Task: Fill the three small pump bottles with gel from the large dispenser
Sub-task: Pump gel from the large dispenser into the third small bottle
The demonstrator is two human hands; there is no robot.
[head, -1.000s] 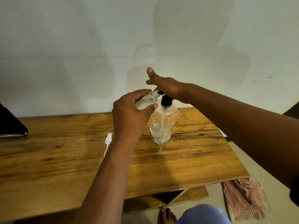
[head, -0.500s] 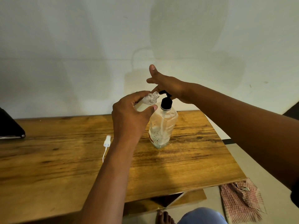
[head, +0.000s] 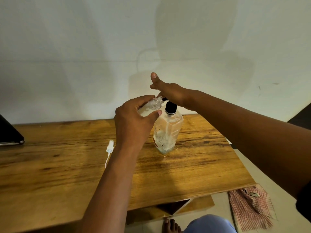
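**Small bottle held at the dispenser's spout**

At the centre of the frame, the left hand (head: 134, 121) grips a small clear bottle (head: 152, 105), tilted, its open neck touching the black spout of the large dispenser (head: 167, 132). That dispenser stands upright on the wooden table (head: 50, 165). With fingers straight, the right hand (head: 170, 93) presses flat on the black pump head (head: 170, 107). Left of centre, a white pump cap (head: 110, 147) with its tube lies on the table. Lower right, a checked cloth (head: 250, 207) lies on the floor.
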